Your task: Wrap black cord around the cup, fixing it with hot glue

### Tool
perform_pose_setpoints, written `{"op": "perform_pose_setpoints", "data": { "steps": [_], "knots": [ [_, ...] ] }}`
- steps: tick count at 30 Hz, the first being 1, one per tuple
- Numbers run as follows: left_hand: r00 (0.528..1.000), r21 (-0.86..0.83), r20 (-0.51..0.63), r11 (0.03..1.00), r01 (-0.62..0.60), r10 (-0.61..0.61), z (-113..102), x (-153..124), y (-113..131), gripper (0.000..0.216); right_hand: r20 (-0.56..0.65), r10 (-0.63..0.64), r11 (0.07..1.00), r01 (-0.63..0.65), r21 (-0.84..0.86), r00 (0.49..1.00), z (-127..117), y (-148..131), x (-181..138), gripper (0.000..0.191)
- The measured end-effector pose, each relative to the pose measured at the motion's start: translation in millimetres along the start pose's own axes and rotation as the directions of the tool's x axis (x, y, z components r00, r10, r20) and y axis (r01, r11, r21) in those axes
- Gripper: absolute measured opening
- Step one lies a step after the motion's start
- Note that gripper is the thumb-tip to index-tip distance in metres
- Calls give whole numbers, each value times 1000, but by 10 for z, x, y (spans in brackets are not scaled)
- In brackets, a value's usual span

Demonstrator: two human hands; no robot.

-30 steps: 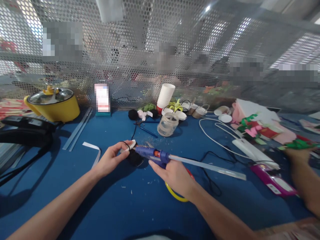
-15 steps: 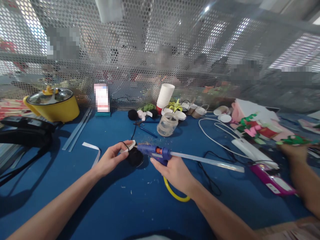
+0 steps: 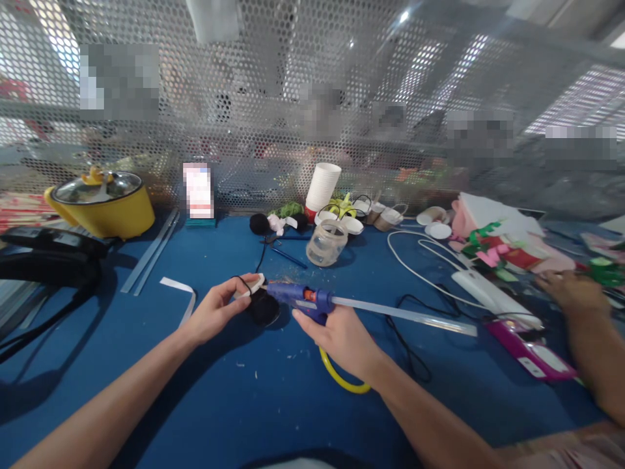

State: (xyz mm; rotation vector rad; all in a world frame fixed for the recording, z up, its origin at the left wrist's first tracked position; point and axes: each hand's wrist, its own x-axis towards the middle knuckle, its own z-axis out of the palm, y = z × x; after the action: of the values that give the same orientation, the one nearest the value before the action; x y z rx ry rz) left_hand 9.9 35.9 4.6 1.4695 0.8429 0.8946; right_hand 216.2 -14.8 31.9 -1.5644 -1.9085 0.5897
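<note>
My left hand (image 3: 217, 311) pinches a small white piece (image 3: 256, 284) with a thin black loop on it, held just over a black pompom (image 3: 264, 308) on the blue table (image 3: 146, 365). My right hand (image 3: 342, 339) grips a blue glue gun (image 3: 303, 299) with a long clear glue stick (image 3: 405, 314) poking out of its back. The gun's nozzle points left and touches the white piece. A yellow ring (image 3: 342, 378) lies under my right wrist.
A clear jar (image 3: 326, 242), white cup stack (image 3: 323, 185), black pompoms and scissors lie behind. A yellow pot (image 3: 102, 203) stands at the far left. A white power strip (image 3: 493, 296), cables and a pink box (image 3: 530, 357) lie right, where another person's hand (image 3: 569, 290) reaches.
My hands and the glue gun have stayed nearly still. The other person's hand at the right has moved up and away from the green felt piece.
</note>
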Motion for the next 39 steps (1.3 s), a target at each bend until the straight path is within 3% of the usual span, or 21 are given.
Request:
{"op": "perform_pose_setpoints", "data": {
  "steps": [29,39],
  "knots": [
    [1000,-44,-18,999,5,-6,18,4,-11,18,0,22,999,-22,40,1000,-7,3,4,21],
    [999,-20,-32,1000,4,-5,27,-1,-8,16,6,-41,999,41,18,999,14,-66,-37,20]
  ]
}}
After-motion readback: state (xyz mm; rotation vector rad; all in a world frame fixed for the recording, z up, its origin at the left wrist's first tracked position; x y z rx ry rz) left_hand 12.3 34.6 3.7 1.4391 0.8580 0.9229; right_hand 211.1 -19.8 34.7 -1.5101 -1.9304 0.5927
